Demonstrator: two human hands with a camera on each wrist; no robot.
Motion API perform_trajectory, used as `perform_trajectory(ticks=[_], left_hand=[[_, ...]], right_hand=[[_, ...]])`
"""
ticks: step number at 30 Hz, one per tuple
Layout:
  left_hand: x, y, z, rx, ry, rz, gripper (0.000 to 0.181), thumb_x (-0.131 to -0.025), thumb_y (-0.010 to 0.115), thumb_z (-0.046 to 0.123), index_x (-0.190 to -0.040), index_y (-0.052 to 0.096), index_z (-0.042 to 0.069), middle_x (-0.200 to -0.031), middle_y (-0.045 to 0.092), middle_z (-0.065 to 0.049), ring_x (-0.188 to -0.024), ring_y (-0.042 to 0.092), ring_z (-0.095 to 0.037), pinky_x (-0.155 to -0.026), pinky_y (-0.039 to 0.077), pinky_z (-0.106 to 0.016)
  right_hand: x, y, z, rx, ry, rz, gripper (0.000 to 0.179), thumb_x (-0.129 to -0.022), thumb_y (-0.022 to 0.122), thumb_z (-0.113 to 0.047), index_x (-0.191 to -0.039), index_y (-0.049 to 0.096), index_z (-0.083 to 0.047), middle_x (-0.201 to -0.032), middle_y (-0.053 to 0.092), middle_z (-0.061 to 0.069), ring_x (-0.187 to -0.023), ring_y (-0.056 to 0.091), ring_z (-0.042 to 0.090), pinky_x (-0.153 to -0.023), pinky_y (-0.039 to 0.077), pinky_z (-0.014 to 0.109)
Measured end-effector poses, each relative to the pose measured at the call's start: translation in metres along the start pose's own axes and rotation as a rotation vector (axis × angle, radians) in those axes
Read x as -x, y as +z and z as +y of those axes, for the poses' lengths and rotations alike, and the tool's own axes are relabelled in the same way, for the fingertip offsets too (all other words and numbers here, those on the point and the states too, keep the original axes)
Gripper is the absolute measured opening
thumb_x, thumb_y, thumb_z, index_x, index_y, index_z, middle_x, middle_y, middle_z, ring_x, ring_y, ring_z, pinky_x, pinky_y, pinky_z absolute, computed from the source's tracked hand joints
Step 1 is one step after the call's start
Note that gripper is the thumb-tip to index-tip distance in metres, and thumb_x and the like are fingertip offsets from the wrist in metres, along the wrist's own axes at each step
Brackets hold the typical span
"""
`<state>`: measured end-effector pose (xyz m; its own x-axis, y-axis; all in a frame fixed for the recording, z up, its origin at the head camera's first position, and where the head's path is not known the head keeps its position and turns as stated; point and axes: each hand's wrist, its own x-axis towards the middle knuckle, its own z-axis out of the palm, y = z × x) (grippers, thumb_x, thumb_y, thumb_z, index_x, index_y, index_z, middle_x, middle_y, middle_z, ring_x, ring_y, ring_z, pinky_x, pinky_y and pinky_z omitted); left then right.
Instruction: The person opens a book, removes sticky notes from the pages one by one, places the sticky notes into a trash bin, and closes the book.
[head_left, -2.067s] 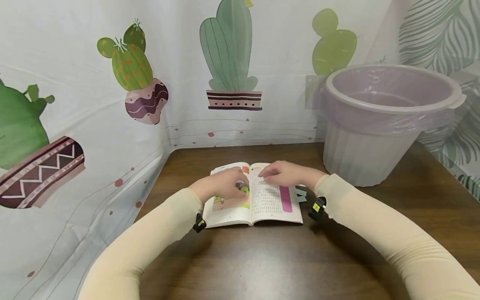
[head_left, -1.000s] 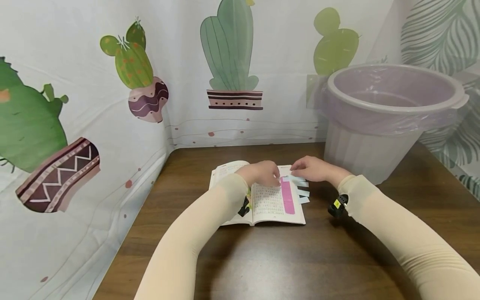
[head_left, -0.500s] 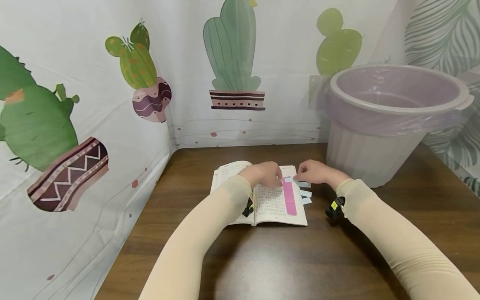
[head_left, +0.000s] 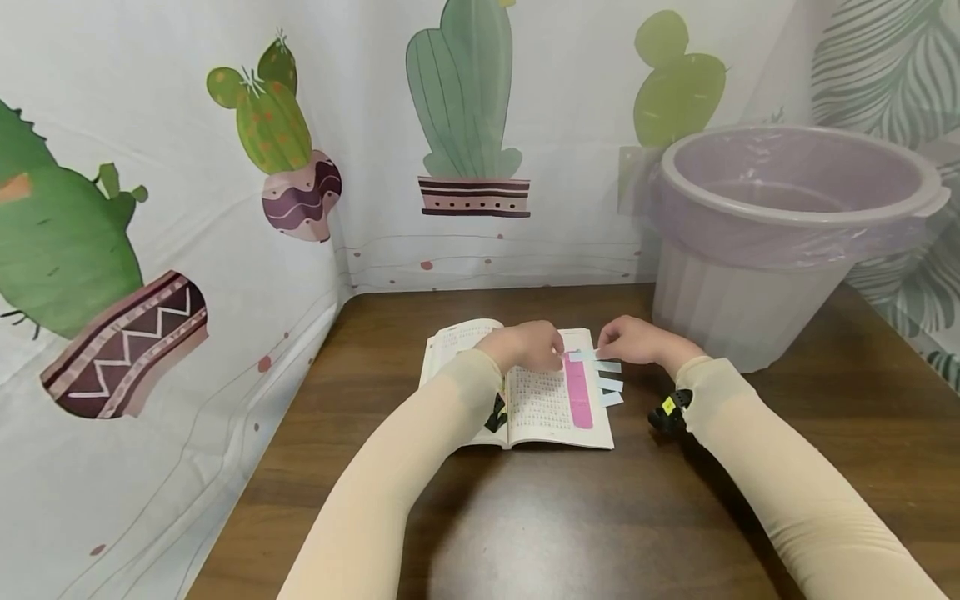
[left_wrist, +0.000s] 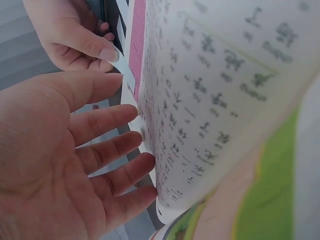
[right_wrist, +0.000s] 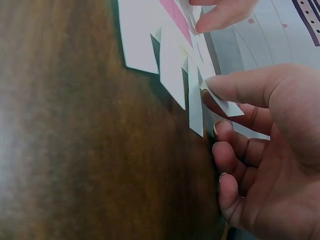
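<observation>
Cloth (head_left: 375, 100): white, cactus prints, hanging to the left of and behind the desk.
Desk (head_left: 360, 333): brown wood grain, carrying all items below.
Left sleeve (head_left: 397, 467): cream, rising from the lower edge to the wrist; black device (head_left: 496, 414) beneath.
Book (head_left: 543, 421): spread open on the desk, middle of the view; gutter running away from the person, page feet toward the near edge; left page partly covered by the left arm.
Left hand (head_left: 528, 346): above the book; fingers extended and apart in its wrist view, gripping nothing; thumb just beside the strip, fingertips at the page, contact unclear.
Panel (head_left: 578, 396): pink, printed on the right page, long axis near to far.
Strip (head_left: 582, 356): pale blue; long axis left to right, across the panel's far end, crosswise to the gutter; right end pointing to the right hand.
Tabs (head_left: 611, 385): three, pale, jutting rightward from the book's right edge, nearer the person than the strip, at slightly differing slants.
Right hand (head_left: 636, 340): thumb and forefinger pinching the strip's right end, remaining fingers curled.
Bin (head_left: 720, 308): pale, ribbed, purple liner, standing at the desk's far right.
</observation>
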<state>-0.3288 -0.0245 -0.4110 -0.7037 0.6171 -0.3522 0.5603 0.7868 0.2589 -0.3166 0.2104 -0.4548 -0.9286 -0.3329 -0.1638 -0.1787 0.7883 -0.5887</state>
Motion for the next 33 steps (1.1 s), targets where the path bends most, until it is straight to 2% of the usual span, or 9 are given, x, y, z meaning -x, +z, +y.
perform_trajectory(ticks=[7, 16, 20, 26, 33], left_hand=[[-0.001, 0.001, -0.003, 0.0, 0.0, 0.018, 0.041, -0.099, 0.06, 0.033, -0.135, 0.067, 0.015, -0.142, 0.064, -0.003, -0.114, 0.061, -0.017, -0.109, 0.049, -0.038], [0.001, 0.0, -0.003, 0.026, -0.008, 0.004, 0.043, -0.099, 0.061, 0.034, -0.138, 0.066, 0.016, -0.146, 0.062, -0.003, -0.123, 0.059, -0.019, -0.114, 0.046, -0.041], [0.001, 0.0, -0.002, 0.021, -0.001, 0.004, 0.043, -0.099, 0.061, 0.033, -0.138, 0.065, 0.015, -0.147, 0.061, -0.003, -0.127, 0.058, -0.02, -0.115, 0.046, -0.041], [0.001, 0.001, -0.002, 0.021, 0.002, 0.003, 0.044, -0.098, 0.062, 0.033, -0.138, 0.065, 0.015, -0.146, 0.061, -0.003, -0.123, 0.059, -0.018, -0.112, 0.048, -0.04], [0.0, 0.0, -0.002, 0.005, 0.01, 0.003, 0.043, -0.098, 0.061, 0.032, -0.137, 0.066, 0.015, -0.145, 0.063, -0.002, -0.123, 0.06, -0.018, -0.112, 0.048, -0.039]], right_hand=[[0.002, 0.006, 0.0, 0.017, -0.017, 0.058, 0.012, -0.097, 0.066, -0.018, -0.093, 0.073, -0.01, -0.089, 0.069, 0.004, -0.085, 0.058, 0.021, -0.076, 0.048, 0.033], [0.013, 0.017, -0.004, 0.033, -0.033, 0.181, 0.015, -0.097, 0.062, -0.013, -0.098, 0.074, -0.005, -0.09, 0.073, 0.008, -0.073, 0.059, 0.017, -0.065, 0.049, 0.03], [0.018, 0.019, -0.011, 0.076, -0.048, 0.217, 0.019, -0.097, 0.061, -0.012, -0.105, 0.076, -0.002, -0.098, 0.076, 0.011, -0.08, 0.062, 0.02, -0.073, 0.054, 0.038], [0.027, 0.022, -0.024, 0.233, -0.065, 0.225, 0.028, -0.098, 0.061, -0.014, -0.12, 0.074, 0.0, -0.117, 0.075, 0.017, -0.098, 0.068, 0.026, -0.093, 0.057, 0.053], [0.036, 0.022, -0.039, 0.316, -0.085, 0.216, 0.029, -0.099, 0.064, -0.016, -0.123, 0.074, -0.003, -0.121, 0.074, 0.016, -0.101, 0.068, 0.027, -0.093, 0.058, 0.052]])
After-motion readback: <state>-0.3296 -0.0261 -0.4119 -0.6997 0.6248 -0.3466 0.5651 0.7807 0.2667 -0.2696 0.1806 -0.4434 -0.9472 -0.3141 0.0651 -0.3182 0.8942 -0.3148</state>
